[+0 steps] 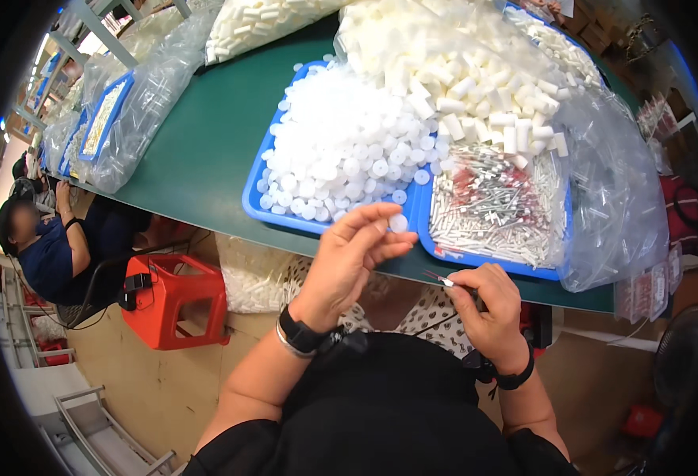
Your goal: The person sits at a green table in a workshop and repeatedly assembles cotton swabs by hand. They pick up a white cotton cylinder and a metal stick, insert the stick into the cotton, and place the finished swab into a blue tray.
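Observation:
Between the fingertips of my left hand [347, 260] is a translucent white plastic disc [398, 223], held just over the near rim of the trays. My right hand [488, 309] pinches a small white piece with a thin reddish-metal pin [442, 279] that points left toward the disc; the two pieces are apart. In front of my left hand, a blue tray [247, 200] is heaped with similar white discs [349, 151]. Beside it on the right, a second blue tray [488, 267] holds many small white rods [476, 230], with red and metallic pins among them.
White cylinders [515, 131] are piled behind the trays on the green table [198, 159]. Clear plastic bags [615, 190] hang over the table's right side. At the left, a red stool [176, 297] stands near a seated person [55, 246]. A fan [686, 349] is at lower right.

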A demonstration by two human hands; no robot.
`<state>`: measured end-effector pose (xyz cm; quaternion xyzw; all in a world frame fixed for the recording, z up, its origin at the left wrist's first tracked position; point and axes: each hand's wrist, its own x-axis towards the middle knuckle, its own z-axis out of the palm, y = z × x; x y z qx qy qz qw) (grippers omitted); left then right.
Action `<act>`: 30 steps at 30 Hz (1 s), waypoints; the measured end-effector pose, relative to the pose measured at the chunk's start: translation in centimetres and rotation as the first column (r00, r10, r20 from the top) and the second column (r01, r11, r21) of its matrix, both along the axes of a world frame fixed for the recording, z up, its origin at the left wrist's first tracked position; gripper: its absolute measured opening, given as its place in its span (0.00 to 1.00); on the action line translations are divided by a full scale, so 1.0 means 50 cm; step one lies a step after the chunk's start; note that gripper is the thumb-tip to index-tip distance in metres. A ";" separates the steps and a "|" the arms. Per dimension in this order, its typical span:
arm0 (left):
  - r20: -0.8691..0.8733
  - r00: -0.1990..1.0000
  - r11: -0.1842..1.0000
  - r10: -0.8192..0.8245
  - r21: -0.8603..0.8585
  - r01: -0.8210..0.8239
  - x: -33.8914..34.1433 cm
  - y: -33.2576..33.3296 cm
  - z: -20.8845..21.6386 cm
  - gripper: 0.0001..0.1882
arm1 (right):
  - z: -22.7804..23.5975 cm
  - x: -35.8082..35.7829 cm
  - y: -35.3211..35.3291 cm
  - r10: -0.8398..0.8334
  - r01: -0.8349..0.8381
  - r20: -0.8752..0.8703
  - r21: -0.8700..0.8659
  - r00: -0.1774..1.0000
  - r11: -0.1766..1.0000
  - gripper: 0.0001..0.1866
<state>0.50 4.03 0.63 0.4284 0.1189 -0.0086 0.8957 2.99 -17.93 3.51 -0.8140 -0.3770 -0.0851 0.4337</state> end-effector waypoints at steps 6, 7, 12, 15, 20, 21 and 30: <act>-0.054 0.980 0.867 -0.190 -0.477 0.142 -0.081 -0.031 -0.048 0.15 | -0.024 -0.027 0.011 -0.007 0.004 -0.159 -0.024 0.987 1.000 0.06; -0.068 0.982 0.866 -0.178 -0.485 0.123 -0.082 -0.029 -0.056 0.15 | -0.025 -0.027 0.015 -0.008 0.003 -0.169 -0.033 0.986 0.999 0.05; -0.125 0.980 0.878 -0.156 -0.471 0.079 -0.091 -0.031 -0.060 0.18 | -0.029 -0.028 0.024 -0.011 -0.009 -0.219 -0.090 0.976 0.996 0.04; -0.133 0.975 0.862 -0.180 -0.499 0.091 -0.096 -0.032 -0.067 0.17 | -0.037 -0.029 0.030 -0.027 0.005 -0.231 -0.097 0.973 0.995 0.03; -0.134 0.975 0.873 -0.175 -0.480 0.090 -0.099 -0.036 -0.076 0.17 | -0.042 -0.034 0.031 -0.081 0.058 -0.231 -0.104 0.970 0.993 0.04; -0.134 0.976 0.884 -0.169 -0.459 0.090 -0.099 -0.036 -0.076 0.17 | -0.040 -0.035 0.031 -0.074 0.047 -0.218 -0.123 0.973 0.991 0.04; -0.193 0.960 0.942 -0.204 -0.306 0.139 -0.109 -0.065 -0.066 0.16 | -0.047 -0.041 0.039 -0.039 0.045 0.035 -0.184 0.999 0.982 0.04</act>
